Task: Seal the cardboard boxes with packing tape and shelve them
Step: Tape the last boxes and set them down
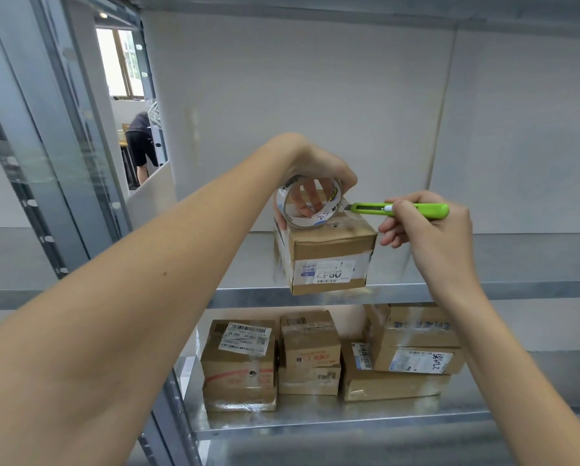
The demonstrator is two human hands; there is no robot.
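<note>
A small cardboard box (pixel 329 253) with a white label stands on the upper metal shelf (pixel 483 290), near its front edge. On top of the box my left hand (pixel 318 169) grips a roll of clear packing tape (pixel 308 205) from above, fingers through its core. My right hand (pixel 426 227) holds a green utility knife (pixel 403 210); its blade tip points left and meets the tape strip at the roll's right side, over the box's top edge.
On the lower shelf (pixel 349 418) sit several taped cardboard boxes (pixel 312 351), some stacked. A grey shelf upright (pixel 63 156) rises at the left. Through the gap behind it, a person (pixel 140 146) bends over far off. White wall panels back the shelves.
</note>
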